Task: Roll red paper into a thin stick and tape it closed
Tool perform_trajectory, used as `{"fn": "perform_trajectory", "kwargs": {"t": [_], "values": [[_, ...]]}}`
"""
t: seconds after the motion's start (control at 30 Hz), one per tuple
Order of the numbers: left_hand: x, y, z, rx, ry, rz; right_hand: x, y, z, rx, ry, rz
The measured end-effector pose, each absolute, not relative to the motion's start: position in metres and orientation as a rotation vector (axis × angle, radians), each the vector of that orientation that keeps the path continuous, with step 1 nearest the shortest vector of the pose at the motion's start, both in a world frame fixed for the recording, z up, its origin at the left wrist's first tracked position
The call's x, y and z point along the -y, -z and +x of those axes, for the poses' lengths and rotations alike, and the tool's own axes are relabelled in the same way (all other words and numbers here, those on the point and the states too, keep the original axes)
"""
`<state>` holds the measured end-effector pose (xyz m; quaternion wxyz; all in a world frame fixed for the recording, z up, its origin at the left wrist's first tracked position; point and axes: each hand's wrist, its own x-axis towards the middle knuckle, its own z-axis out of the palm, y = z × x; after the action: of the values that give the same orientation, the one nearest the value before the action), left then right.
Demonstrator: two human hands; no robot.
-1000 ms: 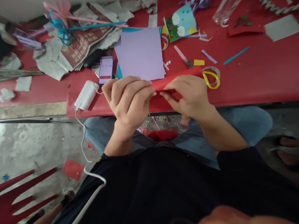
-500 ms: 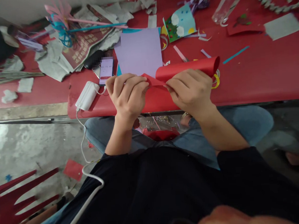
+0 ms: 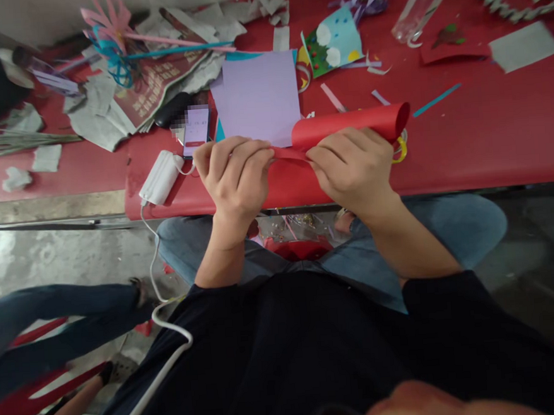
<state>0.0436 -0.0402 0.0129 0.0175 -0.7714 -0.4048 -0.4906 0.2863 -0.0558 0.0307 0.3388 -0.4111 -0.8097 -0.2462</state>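
A sheet of red paper (image 3: 347, 125) is stretched between my two hands, its right part curled into a loose roll. My left hand (image 3: 237, 178) pinches its left end between thumb and fingers. Its fellow, my right hand (image 3: 352, 164), grips the paper below the roll, with the fingertips close to the left hand's. A narrow folded strip of the paper shows between the fingertips. Behind the hands lies a stack of purple paper (image 3: 262, 98) with blue sheets under it. Something yellow, perhaps a scissors handle (image 3: 401, 150), peeks out beside my right hand.
Left of my hands are a phone (image 3: 196, 131) and a white power bank (image 3: 162, 177) with its cable running down past my lap. Newspaper (image 3: 155, 89), a painted card (image 3: 334, 42) and a plastic bottle (image 3: 424, 7) lie farther back. Another person's legs (image 3: 66, 317) are at lower left.
The raised peak of red paper between my fingertips has flattened into a narrow strip. My hands have hardly moved. Another person's legs have come into view at lower left.
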Motion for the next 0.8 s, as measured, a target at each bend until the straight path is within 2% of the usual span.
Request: {"fn": "perform_trajectory", "kwargs": {"t": [0.17, 0.33, 0.53, 0.8], "values": [[0.041, -0.018, 0.042, 1.320, 1.316, -2.418, 0.058, -0.030, 0.285, 2.100, 0.667, -1.144], [0.037, -0.024, 0.042, 1.039, 1.168, -2.416, 0.058, -0.030, 0.286, 2.199, 0.612, -1.204], [0.037, -0.021, 0.042, 1.184, 1.232, -2.473, 0.058, -0.029, 0.288, 2.235, 0.569, -1.271], [0.035, -0.029, 0.043, 1.018, 1.260, -2.350, 0.058, -0.029, 0.288, 2.248, 0.546, -1.283]]}}
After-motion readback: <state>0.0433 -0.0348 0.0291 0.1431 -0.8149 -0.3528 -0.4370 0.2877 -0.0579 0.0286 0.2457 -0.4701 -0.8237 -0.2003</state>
